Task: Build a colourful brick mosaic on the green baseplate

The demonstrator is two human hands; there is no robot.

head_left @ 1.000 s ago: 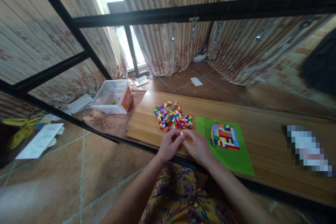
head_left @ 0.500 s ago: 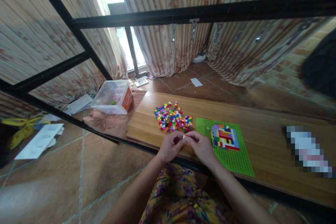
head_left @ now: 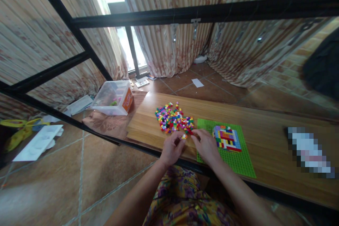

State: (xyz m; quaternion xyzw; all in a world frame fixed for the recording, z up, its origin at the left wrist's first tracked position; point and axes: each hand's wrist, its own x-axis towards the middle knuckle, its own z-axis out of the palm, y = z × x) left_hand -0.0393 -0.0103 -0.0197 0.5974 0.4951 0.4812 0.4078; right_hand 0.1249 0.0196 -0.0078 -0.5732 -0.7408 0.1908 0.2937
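My left hand [head_left: 172,148] is pinched on a small toy building brick [head_left: 184,136], white with yellow and orange showing, possibly more than one piece joined. My right hand [head_left: 207,146] is apart from it, thumb and forefinger slightly spread. Its fingertips are by some red bricks [head_left: 190,131] at the near edge of a loose pile of coloured bricks [head_left: 172,116]. Right of that hand lies a green baseplate [head_left: 245,164]. On it sits a flat, multicoloured brick build [head_left: 227,138] with light blue, red, white and yellow parts.
The wooden table [head_left: 265,127] has a dark front rail. A pixelated object [head_left: 308,152] lies at its right. A clear plastic box [head_left: 111,93] with an orange label stands left of the table. A black metal frame bar [head_left: 159,17] crosses in front of curtains [head_left: 169,49].
My right hand has let go of the small brick and moved away from my left hand, its fingertips now by the pile's near edge. My left hand still holds the brick.
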